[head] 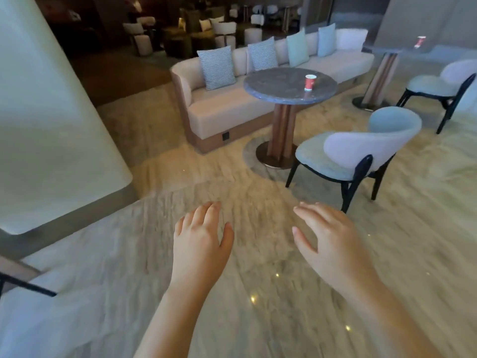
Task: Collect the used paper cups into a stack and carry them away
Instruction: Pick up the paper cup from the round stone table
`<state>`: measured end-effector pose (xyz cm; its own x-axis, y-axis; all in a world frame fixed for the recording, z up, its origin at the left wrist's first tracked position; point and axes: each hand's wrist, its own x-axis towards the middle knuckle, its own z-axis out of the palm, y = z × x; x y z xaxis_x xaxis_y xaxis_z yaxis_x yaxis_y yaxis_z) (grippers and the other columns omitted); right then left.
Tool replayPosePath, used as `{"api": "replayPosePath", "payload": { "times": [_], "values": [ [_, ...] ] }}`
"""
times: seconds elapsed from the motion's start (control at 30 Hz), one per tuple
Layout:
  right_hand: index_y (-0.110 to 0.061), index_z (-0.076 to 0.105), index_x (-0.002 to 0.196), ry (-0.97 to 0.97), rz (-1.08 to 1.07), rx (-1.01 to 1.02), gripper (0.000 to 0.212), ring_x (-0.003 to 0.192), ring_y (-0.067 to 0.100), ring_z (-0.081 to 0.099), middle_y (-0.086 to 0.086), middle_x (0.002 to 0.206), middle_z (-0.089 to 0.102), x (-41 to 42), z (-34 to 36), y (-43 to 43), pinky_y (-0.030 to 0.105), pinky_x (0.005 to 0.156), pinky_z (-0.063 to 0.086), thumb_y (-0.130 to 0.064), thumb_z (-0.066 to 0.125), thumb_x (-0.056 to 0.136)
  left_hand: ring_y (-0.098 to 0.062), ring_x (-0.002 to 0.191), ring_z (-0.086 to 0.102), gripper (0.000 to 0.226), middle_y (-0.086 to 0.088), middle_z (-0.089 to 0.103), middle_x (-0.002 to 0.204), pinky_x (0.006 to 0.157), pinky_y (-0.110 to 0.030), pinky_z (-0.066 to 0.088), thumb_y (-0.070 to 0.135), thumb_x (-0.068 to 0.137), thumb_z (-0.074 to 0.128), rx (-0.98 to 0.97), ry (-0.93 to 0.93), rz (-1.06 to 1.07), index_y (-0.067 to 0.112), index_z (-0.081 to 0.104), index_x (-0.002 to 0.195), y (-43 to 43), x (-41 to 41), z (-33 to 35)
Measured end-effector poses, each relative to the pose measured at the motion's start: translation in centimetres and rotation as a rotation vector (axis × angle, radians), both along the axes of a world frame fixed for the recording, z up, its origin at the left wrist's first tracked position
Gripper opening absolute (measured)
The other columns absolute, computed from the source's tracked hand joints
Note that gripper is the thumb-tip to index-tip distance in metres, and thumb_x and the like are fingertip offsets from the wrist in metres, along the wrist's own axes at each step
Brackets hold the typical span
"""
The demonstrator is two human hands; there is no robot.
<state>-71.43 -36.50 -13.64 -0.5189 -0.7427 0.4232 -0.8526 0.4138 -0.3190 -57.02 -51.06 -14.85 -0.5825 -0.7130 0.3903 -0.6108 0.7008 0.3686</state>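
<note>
Both hands, left hand (200, 236) and right hand (327, 236), are empty with fingers released, free for the paper cup (310, 82) standing upright on the round counter (273, 86).

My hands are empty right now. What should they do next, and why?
Probably step toward the round table and reach for the red cup standing on it. The left hand and right hand are open and hold nothing, and that cup looks nearer than the second red cup on the farther table.
</note>
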Motion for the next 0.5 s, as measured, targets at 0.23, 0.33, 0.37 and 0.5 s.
{"api": "replayPosePath", "payload": {
  "times": [0.23,0.33,0.37,0.5],
  "values": [
    [-0.005,0.067,0.105,-0.010,-0.133,-0.006,0.032,0.095,0.026,0.064,0.007,0.106,0.068,-4.4,-1.0,-5.3,0.038,0.084,0.048,-0.014,0.072,0.075,-0.032,0.107,0.058,0.035,-0.010,0.063,0.118,0.090,-0.044,0.043,0.018,0.084,0.063,0.078,0.007,-0.097,0.007,0.060,0.117,-7.2,-5.7,-0.9],
    [-0.006,0.066,0.107,-0.028,-0.159,-0.006,0.031,0.096,0.026,0.063,0.007,0.107,0.068,-7.3,-1.4,-7.9,0.040,0.085,0.050,-0.015,0.070,0.077,-0.030,0.109,0.058,0.035,-0.007,0.062,0.120,0.091,-0.043,0.042,0.019,0.085,0.062,0.097,0.000,-0.145,0.009,0.059,0.118,-9.4,-9.1,-1.5],
    [-0.007,0.066,0.108,-0.037,-0.167,-0.003,0.031,0.097,0.025,0.063,0.006,0.108,0.067,-8.6,-1.6,-8.8,0.040,0.085,0.049,-0.016,0.069,0.078,-0.030,0.107,0.059,0.035,-0.008,0.063,0.119,0.091,-0.043,0.042,0.018,0.084,0.063,0.097,-0.003,-0.154,0.008,0.060,0.117,-10.2,-10.5,-1.7],
    [-0.007,0.065,0.109,-0.065,-0.211,-0.029,0.031,0.099,0.026,0.062,0.007,0.111,0.066,-14.8,-2.2,-12.2,0.041,0.087,0.048,-0.016,0.067,0.079,-0.032,0.102,0.061,0.035,-0.010,0.065,0.115,0.087,-0.043,0.045,0.015,0.081,0.066,0.081,-0.019,-0.184,0.007,0.061,0.115,-13.7,-17.1,-2.1]
  ]
}}
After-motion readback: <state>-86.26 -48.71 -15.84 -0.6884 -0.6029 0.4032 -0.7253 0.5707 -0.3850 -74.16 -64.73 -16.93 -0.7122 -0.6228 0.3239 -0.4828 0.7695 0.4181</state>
